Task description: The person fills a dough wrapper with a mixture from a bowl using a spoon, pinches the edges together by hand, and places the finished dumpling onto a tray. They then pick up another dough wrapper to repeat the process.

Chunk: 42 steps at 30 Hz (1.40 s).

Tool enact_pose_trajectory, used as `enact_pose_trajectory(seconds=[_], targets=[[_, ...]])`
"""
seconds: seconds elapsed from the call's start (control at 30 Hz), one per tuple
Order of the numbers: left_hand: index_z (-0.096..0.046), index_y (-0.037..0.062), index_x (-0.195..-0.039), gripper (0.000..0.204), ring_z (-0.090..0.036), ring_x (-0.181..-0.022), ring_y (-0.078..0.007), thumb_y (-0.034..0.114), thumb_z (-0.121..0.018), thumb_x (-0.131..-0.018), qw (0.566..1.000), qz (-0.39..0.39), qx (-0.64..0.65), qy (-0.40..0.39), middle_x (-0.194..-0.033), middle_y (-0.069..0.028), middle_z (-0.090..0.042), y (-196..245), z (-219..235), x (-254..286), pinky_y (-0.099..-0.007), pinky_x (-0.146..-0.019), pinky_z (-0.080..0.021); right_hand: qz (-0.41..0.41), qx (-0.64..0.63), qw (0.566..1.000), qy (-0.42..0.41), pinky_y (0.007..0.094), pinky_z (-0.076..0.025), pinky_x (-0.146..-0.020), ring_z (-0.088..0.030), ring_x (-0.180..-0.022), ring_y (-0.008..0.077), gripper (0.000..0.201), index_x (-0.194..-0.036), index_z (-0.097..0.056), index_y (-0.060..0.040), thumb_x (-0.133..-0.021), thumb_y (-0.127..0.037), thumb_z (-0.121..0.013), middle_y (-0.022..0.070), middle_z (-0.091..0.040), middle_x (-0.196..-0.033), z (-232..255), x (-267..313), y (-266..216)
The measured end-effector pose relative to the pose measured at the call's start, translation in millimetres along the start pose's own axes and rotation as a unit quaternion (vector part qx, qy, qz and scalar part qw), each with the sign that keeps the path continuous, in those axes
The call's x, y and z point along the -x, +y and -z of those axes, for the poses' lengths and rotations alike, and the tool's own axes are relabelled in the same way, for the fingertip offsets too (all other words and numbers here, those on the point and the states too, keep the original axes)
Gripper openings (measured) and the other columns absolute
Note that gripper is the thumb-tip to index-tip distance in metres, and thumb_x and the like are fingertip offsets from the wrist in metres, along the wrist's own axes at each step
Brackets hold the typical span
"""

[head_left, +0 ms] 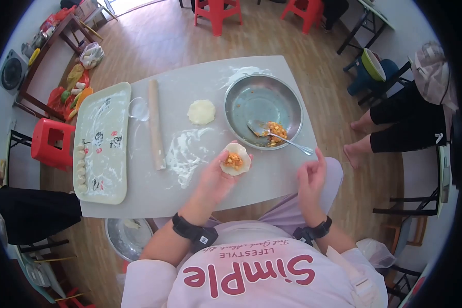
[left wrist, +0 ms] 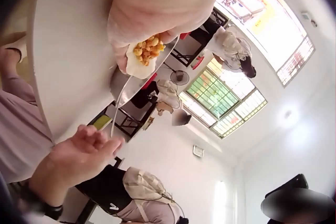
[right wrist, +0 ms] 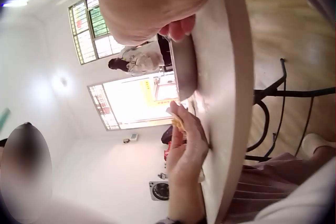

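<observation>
My left hand (head_left: 214,182) holds a round dough wrapper (head_left: 245,162) above the table's near side, its thumb at the wrapper's edge. Orange-yellow filling (head_left: 234,160) lies in the middle of the wrapper; the left wrist view also shows this filling (left wrist: 149,49). To the right, my right hand (head_left: 311,185) is raised with nothing in it, index finger extended and the other fingers loosely bent. Just beyond it is the handle of a metal spoon (head_left: 299,148), which leans over the rim of a steel bowl (head_left: 232,131). More filling (head_left: 277,132) sits in the bowl beside the spoon's head.
A flat wrapper (head_left: 201,112) lies on the floured table (head_left: 185,197), near a rolling pin (head_left: 156,123) and a glass (head_left: 138,109). At the left, a tray (head_left: 115,177) carries several dumplings (head_left: 81,172). A metal basin (head_left: 119,238) is below the table; people stand at both sides.
</observation>
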<state>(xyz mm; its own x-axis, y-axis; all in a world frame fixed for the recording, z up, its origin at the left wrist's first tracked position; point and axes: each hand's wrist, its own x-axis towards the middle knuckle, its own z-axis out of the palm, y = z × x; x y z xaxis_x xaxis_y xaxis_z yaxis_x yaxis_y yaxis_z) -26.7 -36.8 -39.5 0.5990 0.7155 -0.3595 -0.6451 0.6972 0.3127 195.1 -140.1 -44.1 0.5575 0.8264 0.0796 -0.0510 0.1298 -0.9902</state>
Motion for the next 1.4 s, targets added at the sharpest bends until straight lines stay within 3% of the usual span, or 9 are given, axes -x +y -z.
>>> enact_pose_trajectory(seconds=[0.03,0.07,0.1,0.17,0.27,0.4,0.47,0.77,1.4], targets=[[-0.043,0.0030,-0.133,0.038,-0.051,-0.121,-0.0327,0.022,-0.042,-0.099,1.000,-0.002,0.002,0.000,-0.130,-0.0152,-0.050,5.6,2.5,0.9,-0.0451,-0.103,-0.041,0.151,0.115,0.980,-0.061,0.0305,-0.048,-0.068,-0.057,-0.073,0.0150,0.037,-0.122,-0.051,-0.0027,-0.086,-0.001,-0.061,0.0080,-0.060,-0.090,10.9,7.0,5.7],[-0.044,0.0030,-0.132,0.038,-0.051,-0.122,-0.0332,0.021,-0.044,-0.098,1.000,0.007,0.011,-0.016,-0.129,-0.0149,-0.051,12.4,6.4,2.5,-0.0452,-0.103,-0.041,0.295,0.224,0.921,-0.121,0.0313,-0.047,-0.064,-0.056,-0.070,0.0159,0.041,-0.121,-0.053,-0.0036,-0.082,0.003,-0.063,0.0081,-0.059,-0.087,15.3,10.3,8.4],[-0.045,0.0031,-0.131,0.037,-0.050,-0.122,-0.0337,0.019,-0.047,-0.097,0.999,0.016,0.019,-0.031,-0.128,-0.0147,-0.051,17.7,9.8,4.9,-0.0453,-0.103,-0.041,0.295,0.223,0.921,-0.125,0.0313,-0.047,-0.064,-0.056,-0.070,0.0159,0.041,-0.121,-0.053,-0.0036,-0.082,0.003,-0.063,0.0081,-0.059,-0.087,8.2,11.0,-2.1],[-0.045,0.0034,-0.131,0.037,-0.050,-0.122,-0.0332,0.019,-0.047,-0.097,0.999,0.023,0.017,-0.032,-0.128,-0.0148,-0.052,26.0,9.0,12.4,-0.0447,-0.103,-0.041,0.362,0.306,0.843,-0.254,0.0325,-0.048,-0.060,-0.059,-0.069,0.0211,0.040,-0.112,-0.061,-0.0055,-0.075,0.006,-0.067,0.0086,-0.060,-0.084,-19.8,11.8,-32.6],[-0.045,0.0040,-0.131,0.037,-0.050,-0.123,-0.0317,0.019,-0.046,-0.097,0.999,0.038,0.004,-0.033,-0.128,-0.0151,-0.052,34.0,1.6,25.0,-0.0430,-0.103,-0.041,0.395,0.261,0.835,-0.281,0.0335,-0.047,-0.056,-0.058,-0.069,0.0254,0.032,-0.102,-0.066,-0.0073,-0.072,0.005,-0.068,0.0078,-0.060,-0.084,-63.2,4.3,-25.9],[-0.044,0.0047,-0.132,0.038,-0.049,-0.124,-0.0286,0.020,-0.044,-0.098,0.997,0.045,-0.012,-0.059,-0.130,-0.0153,-0.052,39.7,10.9,37.5,-0.0395,-0.104,-0.040,0.413,0.210,0.826,-0.322,0.0335,-0.048,-0.057,-0.059,-0.071,0.0240,0.030,-0.101,-0.066,-0.0084,-0.072,0.001,-0.068,0.0066,-0.061,-0.087,-104.2,-6.3,-14.1],[-0.044,0.0041,-0.133,0.038,-0.050,-0.122,-0.0277,0.021,-0.040,-0.099,0.998,0.030,-0.012,-0.045,-0.129,-0.0160,-0.052,42.1,13.8,42.9,-0.0392,-0.104,-0.040,0.471,0.246,0.775,-0.341,0.0331,-0.050,-0.058,-0.061,-0.074,0.0229,0.030,-0.099,-0.067,-0.0095,-0.070,-0.002,-0.068,0.0054,-0.061,-0.090,-117.5,-11.1,-14.3],[-0.042,0.0002,-0.134,0.039,-0.051,-0.122,-0.0259,0.020,-0.039,-0.099,0.999,-0.021,0.043,-0.020,-0.130,-0.0162,-0.052,63.1,18.1,56.5,-0.0376,-0.105,-0.039,0.566,0.231,0.683,-0.400,0.0322,-0.050,-0.065,-0.059,-0.081,0.0233,0.035,-0.100,-0.068,-0.0084,-0.065,-0.002,-0.069,0.0061,-0.059,-0.095,-147.4,-31.4,-19.7],[-0.042,-0.0035,-0.133,0.041,-0.050,-0.123,-0.0246,0.020,-0.036,-0.099,0.998,-0.032,0.037,-0.049,-0.133,-0.0154,-0.051,78.8,24.1,63.9,-0.0380,-0.106,-0.038,0.611,0.219,0.634,-0.421,0.0317,-0.052,-0.066,-0.062,-0.083,0.0210,0.028,-0.096,-0.067,-0.0086,-0.068,-0.008,-0.069,0.0058,-0.056,-0.098,-173.5,-44.5,-32.3]])
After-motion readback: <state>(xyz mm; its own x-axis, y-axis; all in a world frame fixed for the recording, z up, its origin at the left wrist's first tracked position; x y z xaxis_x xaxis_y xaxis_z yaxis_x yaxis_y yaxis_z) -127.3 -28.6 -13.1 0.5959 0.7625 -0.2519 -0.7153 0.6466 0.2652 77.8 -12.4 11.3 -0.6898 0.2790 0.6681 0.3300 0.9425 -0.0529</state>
